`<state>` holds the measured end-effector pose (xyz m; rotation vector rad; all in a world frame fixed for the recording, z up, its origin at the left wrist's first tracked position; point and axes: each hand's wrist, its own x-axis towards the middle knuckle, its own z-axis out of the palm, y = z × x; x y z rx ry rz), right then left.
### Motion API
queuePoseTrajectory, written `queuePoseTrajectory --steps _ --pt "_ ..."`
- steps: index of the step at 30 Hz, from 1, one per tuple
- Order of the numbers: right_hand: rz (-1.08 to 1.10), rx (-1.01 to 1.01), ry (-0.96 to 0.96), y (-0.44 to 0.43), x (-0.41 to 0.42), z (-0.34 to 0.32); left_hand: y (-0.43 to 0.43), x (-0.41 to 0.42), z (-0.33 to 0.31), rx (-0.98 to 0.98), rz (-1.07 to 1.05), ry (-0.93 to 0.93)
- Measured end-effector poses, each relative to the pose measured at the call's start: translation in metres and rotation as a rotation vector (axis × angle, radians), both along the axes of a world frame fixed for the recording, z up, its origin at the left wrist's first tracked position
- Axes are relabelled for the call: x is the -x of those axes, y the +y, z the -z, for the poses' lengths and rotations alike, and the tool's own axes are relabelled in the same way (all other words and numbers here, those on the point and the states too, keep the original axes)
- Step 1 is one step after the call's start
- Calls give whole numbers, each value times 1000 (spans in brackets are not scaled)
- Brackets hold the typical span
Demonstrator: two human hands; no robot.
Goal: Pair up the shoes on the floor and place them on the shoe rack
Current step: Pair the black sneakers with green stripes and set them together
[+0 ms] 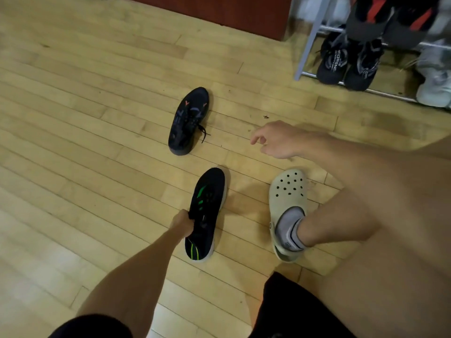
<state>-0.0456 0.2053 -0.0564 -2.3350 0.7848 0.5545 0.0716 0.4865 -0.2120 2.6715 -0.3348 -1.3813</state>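
Observation:
A black sneaker with green stripes and a white sole (207,211) lies on the wooden floor in the middle of the view. My left hand (182,223) grips its collar on the left side. Farther away lies a dark sneaker with pink and purple marks (189,120), its lace trailing loose. My right hand (275,140) hovers to the right of that shoe, fingers loosely curled and holding nothing. The metal shoe rack (308,48) stands at the top right. A pair of black sneakers (349,62) sits on its lowest tier.
My right foot in a beige clog and grey sock (288,211) stands on the floor right of the green-striped sneaker. A pale shoe (434,86) sits at the rack's right end, with more dark shoes on the tier above. A dark red-brown wall base (219,13) runs along the top.

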Motion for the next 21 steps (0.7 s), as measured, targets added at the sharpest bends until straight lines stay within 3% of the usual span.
queuePoseTrajectory --steps 2,7,16,21 --pt "-19 -5 11 4 -1 -3 -3 6 -2 19 5 38" --pt "-19 -54 65 9 5 -16 -6 0 -29 203 -227 332" --pt "135 -141 16 1 12 -70 -77 -40 -142 560 -70 246" --pt "283 -239 -136 -27 27 -132 -154 -33 -238 794 27 210"
